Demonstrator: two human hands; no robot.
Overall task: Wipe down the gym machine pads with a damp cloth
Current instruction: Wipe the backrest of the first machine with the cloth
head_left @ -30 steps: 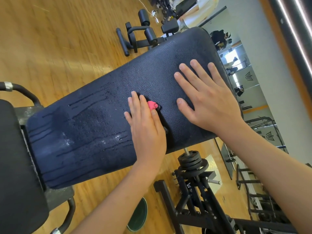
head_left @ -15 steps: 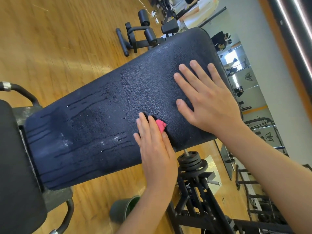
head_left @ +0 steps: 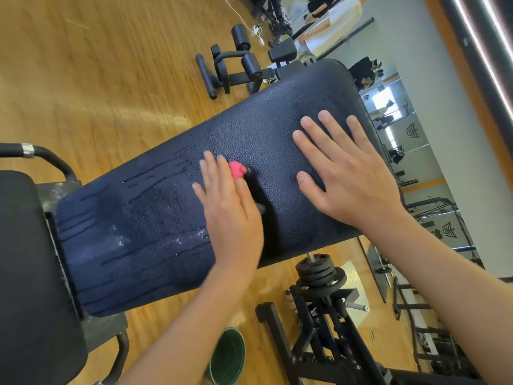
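Note:
A long black bench pad (head_left: 166,218) runs across the middle of the view, streaked with wet lines on its left half. My left hand (head_left: 230,215) lies flat on the pad and presses a pink cloth (head_left: 236,169), which shows only past my fingers; the hand is motion-blurred. Farther right on the dry part of the pad, my right hand (head_left: 347,173) rests flat with its fingers spread. A second black pad (head_left: 30,273) fills the left edge.
A green bucket (head_left: 229,357) stands on the wooden floor below the pad. A black frame with stacked weight plates (head_left: 319,270) sits under the pad's right side. Roller-pad equipment (head_left: 238,65) stands beyond, and a mirror wall (head_left: 416,162) runs along the right.
My left hand slid with the pink cloth toward the pad's near edge and then back up across the pad. My right hand stayed planted.

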